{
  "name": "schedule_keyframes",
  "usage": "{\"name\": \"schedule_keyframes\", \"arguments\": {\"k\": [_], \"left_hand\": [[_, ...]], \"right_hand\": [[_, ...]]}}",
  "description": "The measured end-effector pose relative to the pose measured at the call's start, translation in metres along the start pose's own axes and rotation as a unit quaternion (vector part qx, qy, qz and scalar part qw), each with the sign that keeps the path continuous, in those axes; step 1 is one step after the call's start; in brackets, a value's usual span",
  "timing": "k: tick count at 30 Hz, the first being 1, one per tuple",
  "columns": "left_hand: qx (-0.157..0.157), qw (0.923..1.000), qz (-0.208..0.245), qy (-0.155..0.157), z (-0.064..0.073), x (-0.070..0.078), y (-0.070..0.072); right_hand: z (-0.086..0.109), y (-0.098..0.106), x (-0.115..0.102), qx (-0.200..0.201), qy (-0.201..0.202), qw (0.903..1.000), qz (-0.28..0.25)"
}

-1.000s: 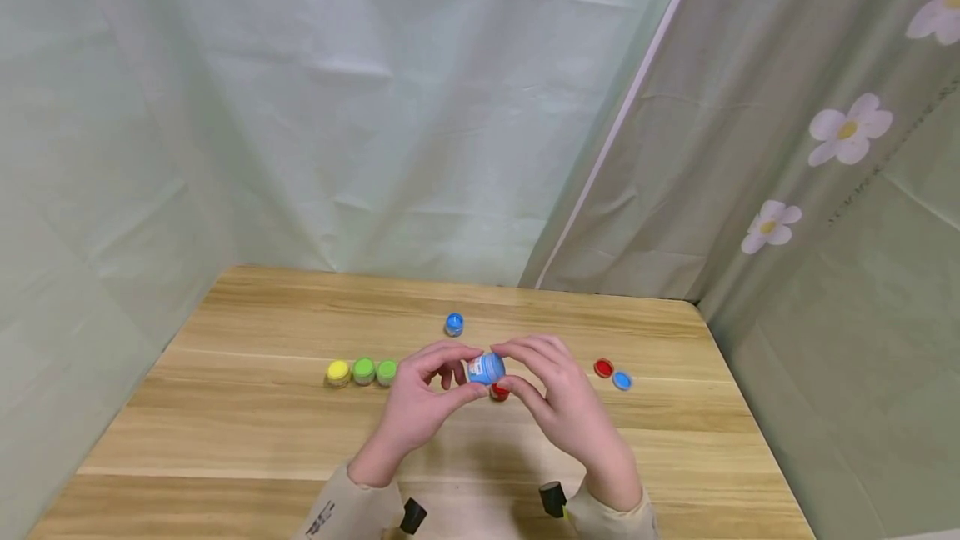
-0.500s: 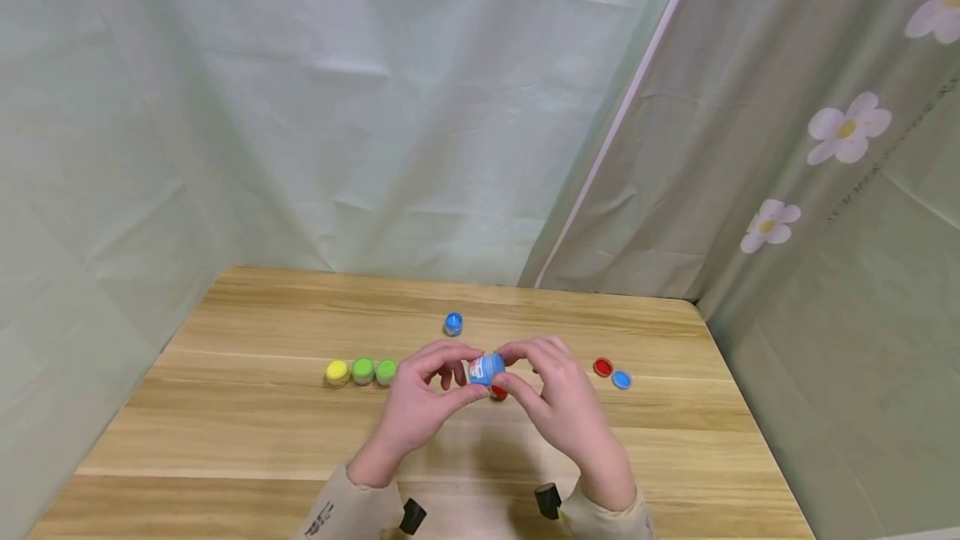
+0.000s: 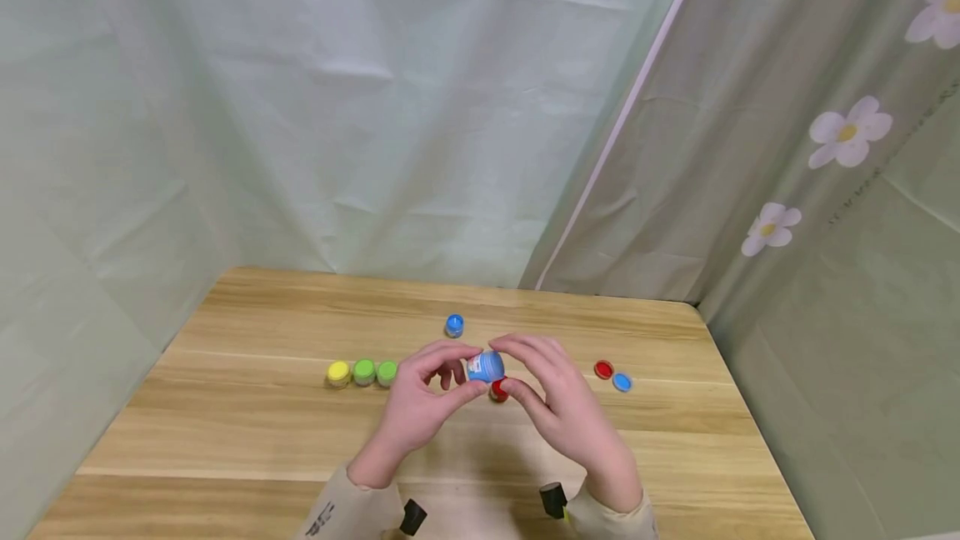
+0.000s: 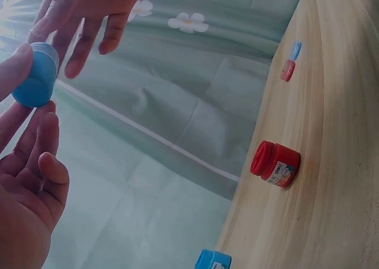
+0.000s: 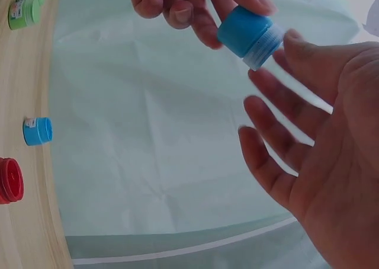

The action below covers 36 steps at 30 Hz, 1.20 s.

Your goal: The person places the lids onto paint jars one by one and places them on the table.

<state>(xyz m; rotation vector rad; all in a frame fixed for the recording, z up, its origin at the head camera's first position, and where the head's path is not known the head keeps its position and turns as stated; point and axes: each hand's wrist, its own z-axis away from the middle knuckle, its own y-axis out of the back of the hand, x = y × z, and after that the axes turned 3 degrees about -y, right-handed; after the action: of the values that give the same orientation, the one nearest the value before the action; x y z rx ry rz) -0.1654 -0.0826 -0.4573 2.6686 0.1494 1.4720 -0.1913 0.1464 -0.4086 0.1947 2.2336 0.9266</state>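
Note:
A small blue paint jar (image 3: 486,367) is held tilted above the table between both hands. My left hand (image 3: 416,402) pinches its body between thumb and fingers. The thumb and index finger of my right hand (image 3: 558,402) lie on either side of the jar's ridged end (image 5: 263,47), fingertips right at its edge, while the other fingers are spread loosely. Below the hands stands an uncapped red jar (image 4: 276,163), partly hidden in the head view. Farther back is a second blue jar (image 3: 454,325), its top uncovered.
On the left of the wooden table (image 3: 225,423) stand a yellow-topped jar (image 3: 338,373) and two green-topped jars (image 3: 364,372) in a row. A red lid (image 3: 603,369) and a blue lid (image 3: 622,382) lie to the right. Curtains hang behind the table.
The right hand's thumb and index finger drew in on the jar's ridged end half a second ago, and now stand wider around it. The left hand's hold stays the same.

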Motion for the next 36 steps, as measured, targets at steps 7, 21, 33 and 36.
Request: {"name": "schedule_keyframes", "arguments": {"k": [7,21,33,36], "left_hand": [[-0.002,0.9999,0.005,-0.013,-0.0006,0.0,0.0001],[-0.009,0.9994,0.01,-0.031,-0.0015,0.0003,-0.0008],[-0.007,0.9997,0.012,-0.018,-0.0011,0.0018,-0.0015],[-0.01,0.9997,0.014,-0.019,-0.0011,0.0023,-0.0018]], "right_hand": [[-0.0013,-0.0009,0.0016,0.005,0.03,0.9995,0.002],[-0.0012,-0.0012,0.002,0.012,0.008,0.9998,0.011],[0.0004,-0.0042,0.0018,0.026,-0.028,0.999,0.022],[0.0008,-0.0054,0.0017,0.03,-0.044,0.9983,0.027]]}}
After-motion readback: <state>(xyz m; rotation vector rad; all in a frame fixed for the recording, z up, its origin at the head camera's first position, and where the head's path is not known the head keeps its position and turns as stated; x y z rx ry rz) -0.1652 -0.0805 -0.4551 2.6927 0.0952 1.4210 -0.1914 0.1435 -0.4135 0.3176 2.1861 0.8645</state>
